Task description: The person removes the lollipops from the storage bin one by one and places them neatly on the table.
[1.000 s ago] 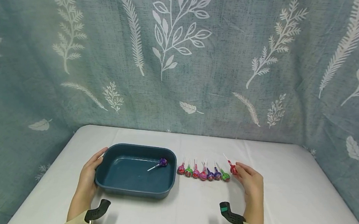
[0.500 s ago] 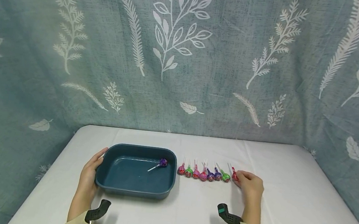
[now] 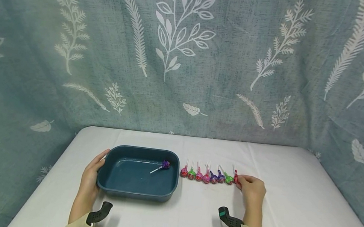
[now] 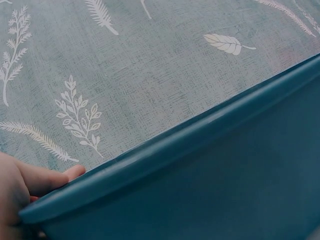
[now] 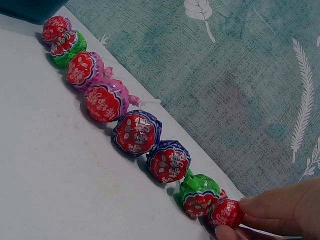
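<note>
My left hand (image 3: 89,182) rests against the outer left side of a dark blue rectangular basin (image 3: 135,195). Its fingers (image 4: 46,179) lie along the outside of the rim in the left wrist view; the thumb is hidden. Inside the basin lies one purple lollipop (image 3: 166,164), its white stick toward the front left. My right hand (image 3: 253,190) pinches a red lollipop (image 5: 226,214) by its round head, between thumb and fingers. That lollipop is at the right end of a row, touching or almost touching a green lollipop (image 5: 199,194), with its stick pointing to the back.
The row of several wrapped lollipops runs from the basin's right side, with pink ones (image 3: 199,176), dark blue ones (image 3: 220,178) and another green one (image 3: 191,173). A white cloth (image 3: 196,221) covers the table. Behind it hangs a leaf-patterned curtain (image 3: 222,118).
My right hand has lowered the red lollipop to the table and shifted it left, up beside the green one. The left hand and the basin have stayed put.
</note>
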Motion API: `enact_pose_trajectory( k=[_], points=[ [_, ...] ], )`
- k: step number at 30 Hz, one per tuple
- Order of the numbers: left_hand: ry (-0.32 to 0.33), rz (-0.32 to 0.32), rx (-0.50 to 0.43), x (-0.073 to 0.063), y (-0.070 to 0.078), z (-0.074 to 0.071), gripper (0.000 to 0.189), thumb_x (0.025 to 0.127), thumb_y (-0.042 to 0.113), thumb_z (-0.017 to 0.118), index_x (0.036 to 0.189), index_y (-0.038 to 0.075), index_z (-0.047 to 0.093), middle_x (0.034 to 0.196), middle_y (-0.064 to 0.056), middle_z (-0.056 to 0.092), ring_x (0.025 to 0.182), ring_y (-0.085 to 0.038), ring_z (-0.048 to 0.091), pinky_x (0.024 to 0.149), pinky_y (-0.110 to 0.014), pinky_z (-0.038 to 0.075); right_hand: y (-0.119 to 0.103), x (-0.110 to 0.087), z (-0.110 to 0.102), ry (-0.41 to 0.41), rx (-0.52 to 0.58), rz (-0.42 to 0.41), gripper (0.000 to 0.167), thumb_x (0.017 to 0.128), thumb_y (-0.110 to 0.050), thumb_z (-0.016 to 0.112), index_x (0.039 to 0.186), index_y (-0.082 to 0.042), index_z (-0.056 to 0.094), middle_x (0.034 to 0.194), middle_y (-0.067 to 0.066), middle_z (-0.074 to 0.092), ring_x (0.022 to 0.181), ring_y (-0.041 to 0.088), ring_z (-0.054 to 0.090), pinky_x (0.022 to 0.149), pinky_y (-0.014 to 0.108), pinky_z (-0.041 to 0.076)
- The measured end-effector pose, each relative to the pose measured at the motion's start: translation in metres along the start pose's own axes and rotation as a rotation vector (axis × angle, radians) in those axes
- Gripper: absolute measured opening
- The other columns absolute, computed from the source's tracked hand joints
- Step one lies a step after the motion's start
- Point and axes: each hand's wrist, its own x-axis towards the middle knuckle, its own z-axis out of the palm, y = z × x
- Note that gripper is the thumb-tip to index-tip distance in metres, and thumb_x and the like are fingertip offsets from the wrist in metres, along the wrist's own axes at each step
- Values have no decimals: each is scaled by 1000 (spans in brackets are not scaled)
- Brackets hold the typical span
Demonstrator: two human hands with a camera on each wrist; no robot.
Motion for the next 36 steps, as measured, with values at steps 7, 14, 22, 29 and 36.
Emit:
enact_pose_trajectory(
  k=[7,14,22,29,36],
  points=[
    [2,-4,-8,0,1,0,42,106,24,36,147,21,42,157,5,26,144,-14,18,114,-39,18,0,0,0,-8,-101,-7,27,93,-13,60,106,9,69,91,17,68,62,9,61,52,16,45],
    [0,-2,-11,0,1,0,42,106,24,35,147,20,42,157,4,26,144,-15,18,113,-40,19,0,-1,-4,-37,-162,-26,28,94,-15,58,107,7,69,85,14,68,61,12,58,56,24,43],
    [0,-1,-10,0,-1,0,42,106,24,35,147,20,42,157,4,25,143,-15,19,113,-39,20,2,1,-7,-43,-200,-51,30,93,-16,58,107,8,69,72,8,66,56,10,54,60,30,39],
    [-1,-2,-9,1,0,0,42,106,24,35,147,21,42,157,4,26,144,-15,19,113,-40,19,4,2,-2,-15,-239,-89,33,95,-17,54,109,9,68,76,13,67,62,19,58,62,34,39],
    [-1,3,0,1,-1,0,42,106,25,35,147,21,43,157,5,26,144,-14,17,114,-40,17,5,3,-2,-20,-271,-87,34,97,-17,52,111,11,66,81,18,68,77,30,60,70,40,41]
  ],
)
